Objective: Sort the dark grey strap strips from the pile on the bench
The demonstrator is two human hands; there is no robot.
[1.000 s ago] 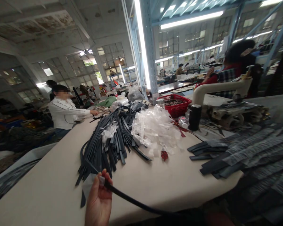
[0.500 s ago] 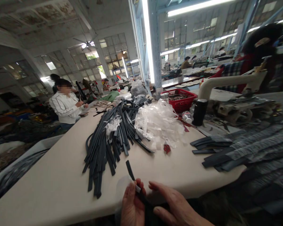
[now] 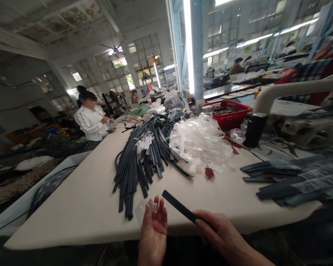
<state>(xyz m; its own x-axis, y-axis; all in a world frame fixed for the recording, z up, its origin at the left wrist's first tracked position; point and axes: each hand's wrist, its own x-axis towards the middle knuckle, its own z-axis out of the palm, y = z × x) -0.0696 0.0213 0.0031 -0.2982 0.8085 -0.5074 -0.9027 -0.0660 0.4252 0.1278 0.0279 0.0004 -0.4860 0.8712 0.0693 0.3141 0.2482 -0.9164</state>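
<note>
A small translucent white plastic piece (image 3: 140,211) is pinched between the thumb and fingers of my left hand (image 3: 154,229), palm turned up. My right hand (image 3: 224,232) grips a flat dark strap (image 3: 180,206) with a rounded end, and the strap points up and left toward my left fingertips without touching them. Beyond my hands a heap of similar dark straps (image 3: 127,173) lies on the cream-covered table (image 3: 69,207). Beside that heap, to its right, is a pile of crumpled translucent white plastic (image 3: 199,140).
Plastic-wrapped dark straps (image 3: 283,184) lie at the table's right edge. A red basket (image 3: 230,120), a black cylinder (image 3: 254,131) and a sewing machine (image 3: 299,88) stand behind. A white bin (image 3: 5,214) is at left. A person in white (image 3: 91,122) stands across the table.
My right hand has taken hold of the dark strap and drawn it to the right, out of my left hand. The white plastic has stayed in my left fingers. The view has turned left.
</note>
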